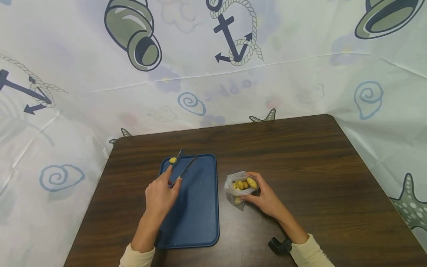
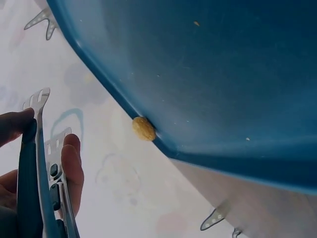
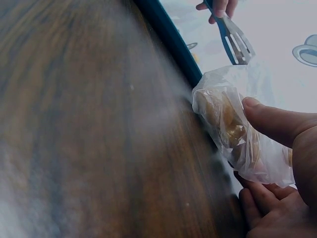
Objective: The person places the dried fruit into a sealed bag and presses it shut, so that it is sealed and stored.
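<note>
My left hand [image 1: 161, 196] grips a pair of tongs [image 2: 55, 153] with blue handles and slotted metal ends. In the head view the tongs' arms are spread over the far part of a blue tray [image 1: 197, 218]. A small yellow lumpy piece [image 1: 172, 160], possibly a little potato, lies in the tray's far left corner, close to one tip. Nothing shows between the tips. My right hand [image 1: 267, 198] holds a clear plastic bag [image 3: 267, 161], thumb on one side and fingers on the other. Through its open mouth several similar yellow pieces [image 1: 245, 184] are visible.
Both the tray and the bag are over a dark wood-grain table [image 1: 283, 148], the bag to the tray's right. A white printed cloth [image 1: 283, 81] hangs behind the table. A black strap-like device [image 1: 280, 246] is at my right wrist. Small crumbs dot the tray.
</note>
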Tool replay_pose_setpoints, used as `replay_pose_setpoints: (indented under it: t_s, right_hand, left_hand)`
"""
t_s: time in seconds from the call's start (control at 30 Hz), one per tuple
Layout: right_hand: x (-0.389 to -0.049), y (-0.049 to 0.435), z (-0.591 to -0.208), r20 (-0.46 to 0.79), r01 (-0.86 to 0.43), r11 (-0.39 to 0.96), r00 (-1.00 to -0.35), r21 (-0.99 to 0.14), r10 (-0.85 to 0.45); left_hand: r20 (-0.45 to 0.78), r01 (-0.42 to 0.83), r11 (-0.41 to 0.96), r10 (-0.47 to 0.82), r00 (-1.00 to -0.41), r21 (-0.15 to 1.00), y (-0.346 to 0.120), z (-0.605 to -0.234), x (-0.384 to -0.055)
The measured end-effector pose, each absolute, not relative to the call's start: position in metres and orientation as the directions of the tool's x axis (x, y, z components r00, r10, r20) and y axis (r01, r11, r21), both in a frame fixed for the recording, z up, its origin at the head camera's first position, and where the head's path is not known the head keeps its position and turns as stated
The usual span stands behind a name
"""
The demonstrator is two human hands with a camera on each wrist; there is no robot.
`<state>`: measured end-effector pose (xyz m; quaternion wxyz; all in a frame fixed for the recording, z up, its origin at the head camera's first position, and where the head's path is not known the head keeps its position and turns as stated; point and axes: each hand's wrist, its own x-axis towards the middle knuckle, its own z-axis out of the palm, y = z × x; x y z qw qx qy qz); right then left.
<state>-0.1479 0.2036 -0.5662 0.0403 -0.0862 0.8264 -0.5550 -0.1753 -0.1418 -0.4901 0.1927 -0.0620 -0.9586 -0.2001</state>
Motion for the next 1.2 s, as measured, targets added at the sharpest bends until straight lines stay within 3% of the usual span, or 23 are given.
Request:
replay_pose_setpoints:
  t_s: [0.7,1.2]
  right_hand:
    - [-0.149,0.203,-0.564,0.013,-0.085,0.37,-0.981,-0.925,-0.193]
    - [-0.148,0.204,-0.565,0.009,-0.078,0.358,-0.982,-0.931,-0.19]
  left_hand:
    - [0.262,0.066,0.928,-0.035,-0.964,0.368,-0.156,-0.494,-0.186]
    - [0.16,-0.006,0.95,-0.059,-0.985,0.313,-0.164,-0.496,-0.196]
